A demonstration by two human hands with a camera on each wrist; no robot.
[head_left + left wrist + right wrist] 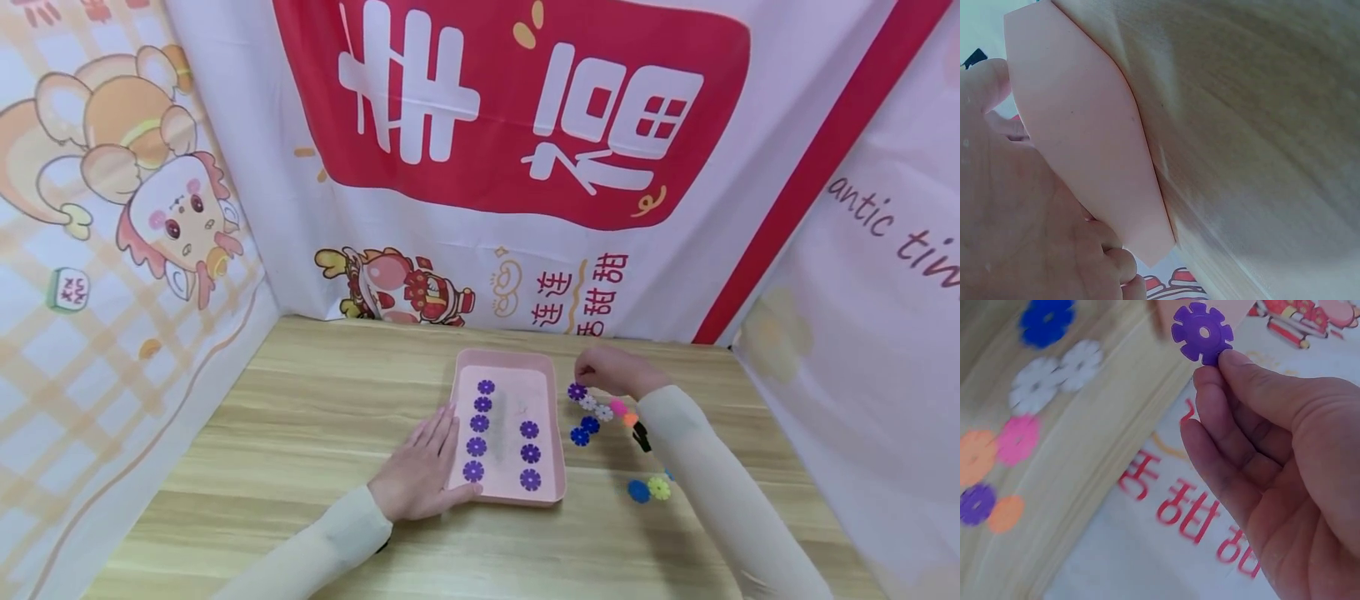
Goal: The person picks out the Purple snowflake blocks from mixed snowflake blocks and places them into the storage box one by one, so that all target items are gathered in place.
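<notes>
A pink tray (559, 433) lies on the table with purple snowflake discs inside, several in a left column (479, 423) and three in a right column (530, 453). My left hand (420, 471) rests along the tray's left side, fingers fairly straight at the rim and thumb at the near corner. The left wrist view shows that hand against the tray's outer wall (1085, 125). Right of the tray, my right hand (611, 371) pinches a purple snowflake disc (1202, 332) between thumb and index finger, raised above the table in the right wrist view.
Loose snowflake discs lie right of the tray: white ones (596, 407), dark blue ones (585, 431), a pink one (618, 407), orange (975, 456), and a yellow one (659, 487) beside a blue one (639, 491). Printed cloth (480, 283) hangs behind the wooden table (300, 417).
</notes>
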